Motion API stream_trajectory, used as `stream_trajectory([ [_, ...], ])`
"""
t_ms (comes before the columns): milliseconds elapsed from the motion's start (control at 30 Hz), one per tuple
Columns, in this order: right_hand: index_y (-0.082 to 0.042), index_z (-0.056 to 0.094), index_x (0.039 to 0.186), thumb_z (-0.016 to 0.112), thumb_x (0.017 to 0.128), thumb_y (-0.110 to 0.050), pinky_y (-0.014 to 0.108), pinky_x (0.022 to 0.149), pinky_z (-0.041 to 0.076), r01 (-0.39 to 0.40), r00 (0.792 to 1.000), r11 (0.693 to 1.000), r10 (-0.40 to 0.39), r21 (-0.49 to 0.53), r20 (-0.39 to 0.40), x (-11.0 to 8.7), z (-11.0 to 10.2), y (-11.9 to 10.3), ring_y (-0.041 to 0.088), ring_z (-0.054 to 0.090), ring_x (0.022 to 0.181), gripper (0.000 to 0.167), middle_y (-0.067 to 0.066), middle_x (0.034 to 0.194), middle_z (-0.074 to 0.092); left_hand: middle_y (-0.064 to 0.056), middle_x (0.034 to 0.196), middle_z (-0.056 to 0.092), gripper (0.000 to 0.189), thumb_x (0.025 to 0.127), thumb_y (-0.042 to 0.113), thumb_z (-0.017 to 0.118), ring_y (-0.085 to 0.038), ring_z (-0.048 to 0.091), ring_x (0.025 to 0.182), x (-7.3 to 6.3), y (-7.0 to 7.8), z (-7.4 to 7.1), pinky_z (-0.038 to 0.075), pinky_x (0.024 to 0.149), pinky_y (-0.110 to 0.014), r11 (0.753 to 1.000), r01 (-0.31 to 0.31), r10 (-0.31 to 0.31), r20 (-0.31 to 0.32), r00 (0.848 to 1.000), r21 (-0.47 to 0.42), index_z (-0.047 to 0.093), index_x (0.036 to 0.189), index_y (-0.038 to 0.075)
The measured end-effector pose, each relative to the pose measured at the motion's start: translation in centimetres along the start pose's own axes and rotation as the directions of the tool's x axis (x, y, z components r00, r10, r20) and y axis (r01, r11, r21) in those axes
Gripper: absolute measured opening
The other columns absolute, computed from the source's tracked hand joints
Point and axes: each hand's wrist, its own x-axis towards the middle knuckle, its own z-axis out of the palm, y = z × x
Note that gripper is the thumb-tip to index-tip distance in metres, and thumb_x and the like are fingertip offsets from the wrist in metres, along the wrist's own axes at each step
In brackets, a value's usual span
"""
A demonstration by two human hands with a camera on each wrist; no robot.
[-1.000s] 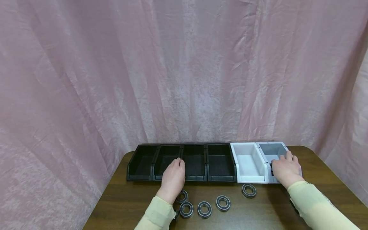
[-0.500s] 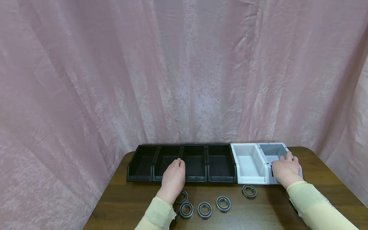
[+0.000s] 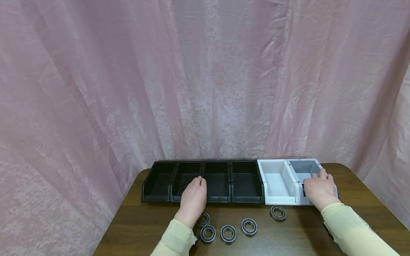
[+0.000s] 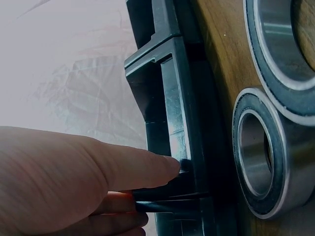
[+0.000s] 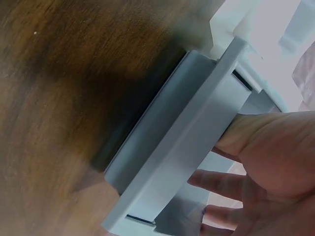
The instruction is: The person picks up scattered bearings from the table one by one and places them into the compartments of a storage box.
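My left hand (image 3: 193, 195) rests on the row of black bins (image 3: 217, 179), over the divider between two middle ones. In the left wrist view its thumb (image 4: 142, 164) lies straight across a bin's front, touching the rim; the other fingers are partly hidden beneath. My right hand (image 3: 318, 188) reaches into the grey bin (image 3: 304, 166) at the right end. The right wrist view shows its thumb behind the front wall (image 5: 192, 142) and loosely bent fingers (image 5: 219, 182) inside, with nothing seen between them. A small dark patch beside that hand is too small to identify.
Several ball bearings (image 3: 228, 234) lie on the brown wooden table (image 3: 141, 220) before the bins, one partly behind my left wrist. Another bearing (image 3: 278, 213) sits just before the white bin (image 3: 278, 181). A pink curtain (image 3: 205, 78) hangs behind the table.
Both hands stay in nearly the same places. The white and grey bins have shifted very slightly toward the front; the bearings have not visibly moved.
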Motion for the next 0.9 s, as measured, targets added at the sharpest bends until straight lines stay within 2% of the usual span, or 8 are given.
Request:
stream_trajectory([
  [133,0.005,0.077,0.112,0.073,0.095,0.001,0.077,0.107,0.038,0.013,0.999,1.000,-0.013,0.011,-0.045,-0.3,0.0,0.3,0.063,0.042,0.123,0.018,0.036,0.113,0.065,-0.026,0.132,0.073,0.051,0.084,0.007,0.097,-0.037,0.073,0.121,0.0,-0.1,0.0,0.060,0.105,-0.045,1.000,-0.006,0.006,-0.010,1.000,0.003,0.074,0.127,-0.008],
  [267,0.010,0.074,0.120,0.084,0.093,-0.011,0.078,0.114,0.036,0.031,0.994,0.999,-0.026,0.041,-0.102,-0.8,0.4,0.7,0.068,0.040,0.134,0.036,0.042,0.125,0.064,-0.026,0.133,0.072,0.053,0.083,0.007,0.098,-0.037,0.073,0.122,0.0,-0.1,0.0,0.060,0.105,-0.045,1.000,-0.002,0.002,-0.003,1.000,-0.003,0.074,0.128,-0.008],
  [433,0.013,0.070,0.127,0.086,0.093,-0.016,0.077,0.118,0.033,0.058,0.980,0.996,-0.044,0.065,-0.196,-1.5,0.9,1.0,0.067,0.041,0.140,0.048,0.043,0.133,0.062,-0.026,0.135,0.072,0.054,0.083,0.006,0.098,-0.037,0.072,0.124,0.0,0.0,-0.2,0.060,0.105,-0.045,1.000,0.009,-0.009,0.027,1.000,-0.010,0.074,0.129,-0.007],
  [633,0.014,0.067,0.131,0.088,0.092,-0.018,0.079,0.117,0.032,0.090,0.945,0.991,-0.052,0.102,-0.324,-2.5,1.1,0.7,0.065,0.046,0.138,0.055,0.041,0.132,0.064,-0.026,0.137,0.071,0.055,0.083,0.007,0.098,-0.037,0.072,0.125,-0.1,0.1,-0.3,0.060,0.106,-0.045,1.000,0.012,-0.012,0.040,0.999,-0.009,0.073,0.131,-0.007],
  [767,0.014,0.067,0.131,0.088,0.092,-0.021,0.078,0.115,0.035,0.113,0.921,0.990,-0.071,0.089,-0.383,-3.4,0.8,0.5,0.064,0.049,0.136,0.056,0.040,0.131,0.065,-0.026,0.136,0.071,0.055,0.084,0.007,0.098,-0.037,0.072,0.125,-0.1,0.1,-0.2,0.060,0.106,-0.045,1.000,0.008,-0.008,0.028,1.000,-0.011,0.073,0.130,-0.007],
  [900,0.013,0.067,0.130,0.088,0.089,-0.015,0.078,0.112,0.038,0.141,0.890,0.987,-0.094,0.073,-0.446,-4.3,0.6,0.3,0.063,0.052,0.133,0.054,0.039,0.129,0.066,-0.026,0.136,0.071,0.054,0.084,0.007,0.097,-0.037,0.072,0.125,-0.1,0.0,-0.2,0.059,0.106,-0.045,1.000,0.010,-0.009,0.028,1.000,-0.014,0.073,0.131,-0.007],
])
